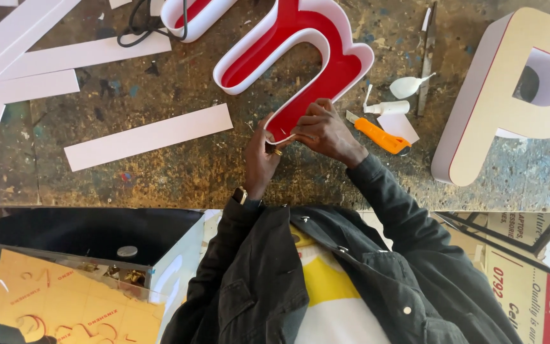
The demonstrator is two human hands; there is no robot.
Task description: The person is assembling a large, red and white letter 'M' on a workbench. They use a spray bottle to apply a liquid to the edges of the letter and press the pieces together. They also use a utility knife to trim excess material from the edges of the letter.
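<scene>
Both hands pinch the near tip of the red letter [300,57], which runs from the grip toward 12 o'clock across the surface [179,165]. The left hand [261,159] clamps the white rim from 8 o'clock; the right hand [326,130] presses it from 3 o'clock. An orange knife [380,136] lies just beside the right hand at 3 o'clock.

1. Red channel letter [300,54] with white wall: its upper end runs off the top edge, and its near tip is covered by both hands.
2. Left hand [261,159]: fingertips hidden behind the letter's tip.
3. Right hand [327,130]: fingertips curled out of sight.
4. Second red letter [195,16]: mostly cut off at the top.
5. Large beige letter [510,95]: right part beyond the edge.
6. Black cable [140,28]: both ends out of view.
</scene>
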